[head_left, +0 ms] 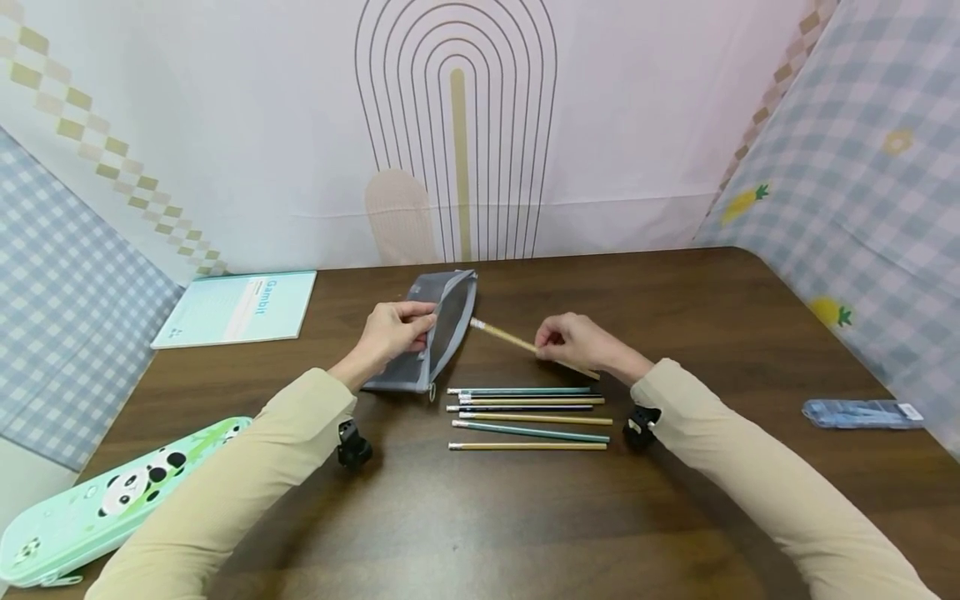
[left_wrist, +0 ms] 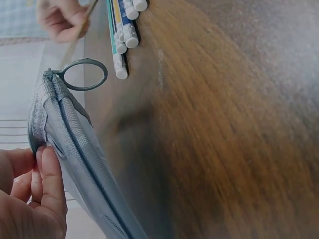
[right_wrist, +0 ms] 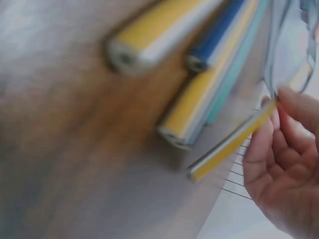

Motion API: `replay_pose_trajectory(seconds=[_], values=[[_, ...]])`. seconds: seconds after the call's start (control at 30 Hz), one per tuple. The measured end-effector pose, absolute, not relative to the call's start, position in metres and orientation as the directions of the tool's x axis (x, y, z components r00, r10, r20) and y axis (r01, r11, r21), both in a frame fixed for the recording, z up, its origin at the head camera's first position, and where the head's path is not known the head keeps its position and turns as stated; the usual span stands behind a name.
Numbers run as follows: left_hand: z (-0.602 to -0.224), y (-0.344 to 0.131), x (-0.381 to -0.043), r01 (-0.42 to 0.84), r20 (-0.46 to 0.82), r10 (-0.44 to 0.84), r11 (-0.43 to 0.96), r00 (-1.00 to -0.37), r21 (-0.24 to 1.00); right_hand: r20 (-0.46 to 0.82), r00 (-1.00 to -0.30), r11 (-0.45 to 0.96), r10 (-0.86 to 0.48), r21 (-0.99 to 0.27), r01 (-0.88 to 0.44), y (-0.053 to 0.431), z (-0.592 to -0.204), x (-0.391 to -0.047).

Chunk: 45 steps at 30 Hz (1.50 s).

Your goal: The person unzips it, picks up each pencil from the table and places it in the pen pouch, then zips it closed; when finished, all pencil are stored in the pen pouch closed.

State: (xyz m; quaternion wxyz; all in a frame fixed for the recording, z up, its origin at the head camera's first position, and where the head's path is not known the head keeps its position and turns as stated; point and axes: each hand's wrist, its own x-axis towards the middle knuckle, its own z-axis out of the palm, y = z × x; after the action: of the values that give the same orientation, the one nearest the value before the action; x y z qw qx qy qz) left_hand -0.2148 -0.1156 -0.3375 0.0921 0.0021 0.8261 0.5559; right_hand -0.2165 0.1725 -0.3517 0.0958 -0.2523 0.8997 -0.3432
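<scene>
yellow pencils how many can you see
4: the held pencil in the right hand and, on the table, the nearest pencil, third pencil and fifth pencil, counting from the near side. More may be hidden inside the pouch.

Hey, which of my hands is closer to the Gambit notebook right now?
Left. The left hand is to the right of the Gambit notebook, gripping the gray zippered pouch; the right hand is farther right, past the pouch, pinching a yellow pencil.

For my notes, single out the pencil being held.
The yellow pencil pinched by the right hand, its eraser end near the grey pouch; the other visible pencils lie on the table.
</scene>
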Motion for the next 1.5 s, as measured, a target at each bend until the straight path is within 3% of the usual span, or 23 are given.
replay_pose_trajectory(seconds=[0.1,0.23,0.37,0.53,1.13,1.27,1.5], values=[[-0.339,-0.115,-0.215,-0.093,-0.144,0.108,0.381,-0.984,0.92,0.001,-0.916,0.547,-0.401,-0.802,-0.241,0.169,-0.347,-0.219],[-0.34,-0.111,-0.214,-0.084,-0.138,0.119,0.377,-0.983,0.922,-0.14,-0.933,0.31,-0.332,-0.95,0.032,0.152,-0.344,-0.219],[-0.34,-0.107,-0.213,-0.078,-0.135,0.133,0.366,-0.982,0.927,-0.285,-0.883,0.163,-0.372,-0.957,0.24,0.133,-0.347,-0.217],[-0.338,-0.103,-0.211,-0.075,-0.141,0.156,0.364,-0.978,0.928,-0.397,-0.834,0.197,-0.383,-0.917,0.346,0.11,-0.348,-0.218],[-0.334,-0.096,-0.206,-0.057,-0.128,0.197,0.334,-0.972,0.941,-0.39,-0.854,0.05,-0.345,-0.916,0.398,0.084,-0.346,-0.222],[-0.336,-0.097,-0.208,-0.064,-0.131,0.18,0.337,-0.975,0.939,-0.344,-0.868,0.116,-0.357,-0.939,0.325,0.102,-0.348,-0.216],[-0.338,-0.102,-0.208,-0.081,-0.147,0.166,0.352,-0.975,0.933,-0.329,-0.824,0.42,-0.462,-0.899,0.123,0.143,-0.355,-0.209]])
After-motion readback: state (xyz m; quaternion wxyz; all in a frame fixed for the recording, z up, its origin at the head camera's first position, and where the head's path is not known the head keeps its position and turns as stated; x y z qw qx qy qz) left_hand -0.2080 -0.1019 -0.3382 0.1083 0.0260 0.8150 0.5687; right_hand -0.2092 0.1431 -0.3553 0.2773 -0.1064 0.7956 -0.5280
